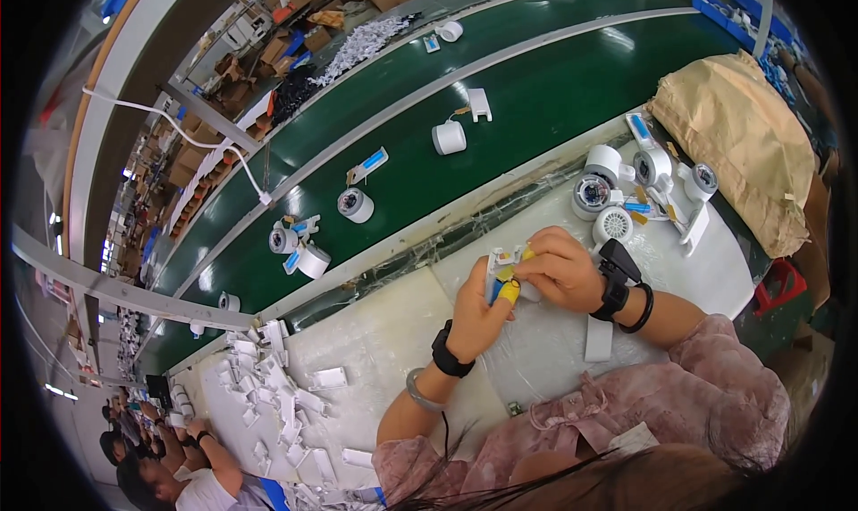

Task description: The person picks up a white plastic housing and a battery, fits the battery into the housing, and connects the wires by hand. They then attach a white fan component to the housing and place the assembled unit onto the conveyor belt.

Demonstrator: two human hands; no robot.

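Observation:
My left hand (478, 319) grips a small white plastic handle (502, 257) with a blue block partly showing inside it. A yellow cot covers the thumb. My right hand (565, 268) is closed, its fingertips pinched at the same handle, on a yellowish strip too small to make out clearly. Yellow also shows on one right fingertip. Behind the right fingers a rounded white part is mostly hidden. Below my right wrist lies a flat white cover (599, 339). Several white round fan heads (613, 227), some with handles attached, stand just beyond my right hand.
A green conveyor belt (402, 176) runs beyond the pale worktable (375, 332), carrying scattered fan units (356, 205). Loose white plastic parts (277, 386) pile up on the left. A brown paper bag (733, 145) stands far right, above a red object (779, 288). Other people work at lower left.

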